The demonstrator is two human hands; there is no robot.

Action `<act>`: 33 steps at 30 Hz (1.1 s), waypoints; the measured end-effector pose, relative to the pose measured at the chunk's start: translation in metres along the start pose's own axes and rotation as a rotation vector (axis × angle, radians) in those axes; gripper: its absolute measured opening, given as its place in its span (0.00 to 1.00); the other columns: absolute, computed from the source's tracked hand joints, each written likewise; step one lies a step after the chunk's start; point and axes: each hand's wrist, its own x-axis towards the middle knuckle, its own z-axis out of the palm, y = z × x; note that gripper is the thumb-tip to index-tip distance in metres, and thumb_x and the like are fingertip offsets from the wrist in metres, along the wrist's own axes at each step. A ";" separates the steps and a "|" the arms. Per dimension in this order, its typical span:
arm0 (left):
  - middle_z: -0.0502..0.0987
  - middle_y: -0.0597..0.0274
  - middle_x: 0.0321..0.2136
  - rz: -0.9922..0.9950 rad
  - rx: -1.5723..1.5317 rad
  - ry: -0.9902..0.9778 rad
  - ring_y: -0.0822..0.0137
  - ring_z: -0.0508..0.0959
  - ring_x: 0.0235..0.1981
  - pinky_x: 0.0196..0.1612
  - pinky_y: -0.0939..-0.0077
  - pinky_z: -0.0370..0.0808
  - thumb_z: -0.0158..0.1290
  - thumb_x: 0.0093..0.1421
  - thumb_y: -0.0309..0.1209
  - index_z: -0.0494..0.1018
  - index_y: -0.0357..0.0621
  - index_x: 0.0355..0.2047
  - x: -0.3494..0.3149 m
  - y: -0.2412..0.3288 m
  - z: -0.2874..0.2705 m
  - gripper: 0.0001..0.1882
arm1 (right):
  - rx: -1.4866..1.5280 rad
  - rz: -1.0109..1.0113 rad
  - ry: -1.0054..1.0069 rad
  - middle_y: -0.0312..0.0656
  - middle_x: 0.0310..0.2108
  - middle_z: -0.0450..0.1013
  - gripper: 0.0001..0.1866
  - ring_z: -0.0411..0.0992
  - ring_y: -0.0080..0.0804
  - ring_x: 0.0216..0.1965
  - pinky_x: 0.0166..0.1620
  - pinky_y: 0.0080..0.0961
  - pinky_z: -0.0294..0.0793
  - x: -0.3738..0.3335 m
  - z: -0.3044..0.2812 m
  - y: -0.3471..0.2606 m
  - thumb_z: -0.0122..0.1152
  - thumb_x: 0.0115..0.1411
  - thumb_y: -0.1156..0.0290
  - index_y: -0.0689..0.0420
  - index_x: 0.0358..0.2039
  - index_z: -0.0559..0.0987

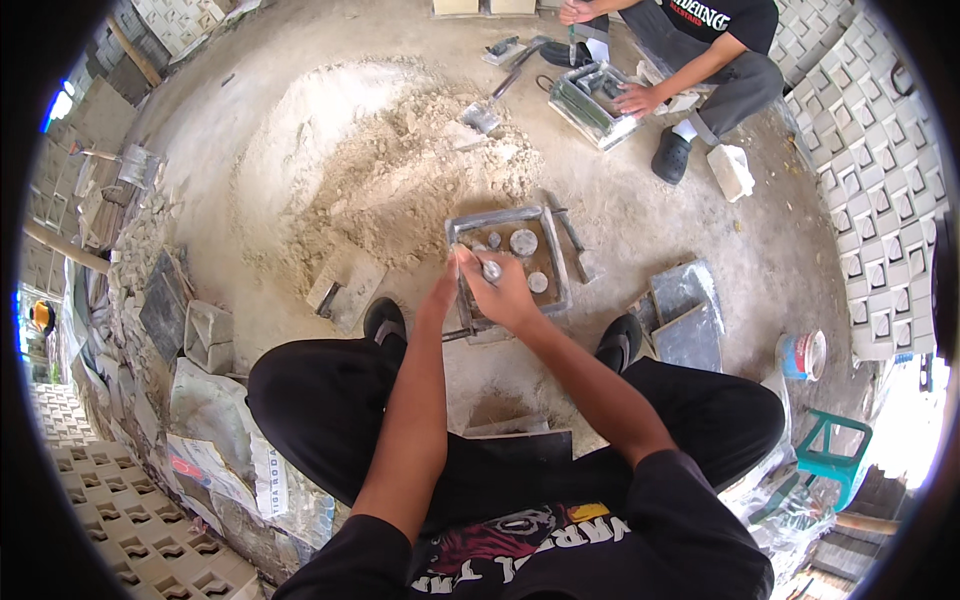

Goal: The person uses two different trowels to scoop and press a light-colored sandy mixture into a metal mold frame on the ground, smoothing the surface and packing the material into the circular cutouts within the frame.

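A square grey metal mould frame [560,260] lies on the ground between my feet, with brown sandy material and several round grey pieces inside, among them a round disc [523,242]. Over the frame's left part, my right hand [507,297] is closed around a tool whose rounded grey end [491,270] shows above the fist; its lower part is hidden. Right beside it, at the frame's left edge, is my left hand [440,292], seen edge-on with its thumb side against the right hand. Its fingers are mostly hidden.
Beyond the frame rises a heap of pale sand [370,150], with a shovel [482,117] in it. At far right, another person's hand [637,99] rests on a second mould [590,105]. Dark slabs [690,335], a bucket [801,355] and a green stool [835,450] stand at right.
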 end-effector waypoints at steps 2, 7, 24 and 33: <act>0.42 0.50 0.69 0.007 0.004 -0.006 0.56 0.40 0.71 0.70 0.66 0.38 0.25 0.66 0.62 0.42 0.37 0.68 0.002 0.002 0.001 0.44 | 0.038 0.007 -0.026 0.41 0.14 0.66 0.23 0.60 0.26 0.20 0.27 0.30 0.65 -0.001 0.006 0.016 0.54 0.65 0.55 0.63 0.22 0.74; 0.42 0.51 0.69 0.007 0.006 -0.018 0.57 0.40 0.71 0.70 0.66 0.38 0.24 0.66 0.62 0.42 0.37 0.68 -0.002 0.004 0.004 0.44 | 0.101 -0.007 0.024 0.39 0.15 0.66 0.24 0.60 0.22 0.21 0.27 0.27 0.65 -0.005 0.005 0.015 0.54 0.65 0.55 0.63 0.21 0.73; 0.43 0.53 0.69 -0.024 0.011 -0.001 0.59 0.41 0.71 0.70 0.68 0.38 0.24 0.67 0.61 0.43 0.38 0.68 0.005 0.001 0.002 0.42 | 0.033 -0.036 0.188 0.25 0.13 0.61 0.22 0.56 0.11 0.18 0.21 0.17 0.54 -0.008 -0.018 0.011 0.58 0.64 0.59 0.57 0.16 0.74; 0.44 0.54 0.69 -0.062 0.011 -0.023 0.61 0.41 0.71 0.70 0.70 0.38 0.23 0.67 0.60 0.43 0.38 0.68 0.011 -0.002 0.005 0.42 | 0.081 0.316 0.068 0.37 0.21 0.75 0.20 0.68 0.19 0.26 0.32 0.23 0.69 0.013 -0.048 0.031 0.59 0.62 0.58 0.67 0.29 0.81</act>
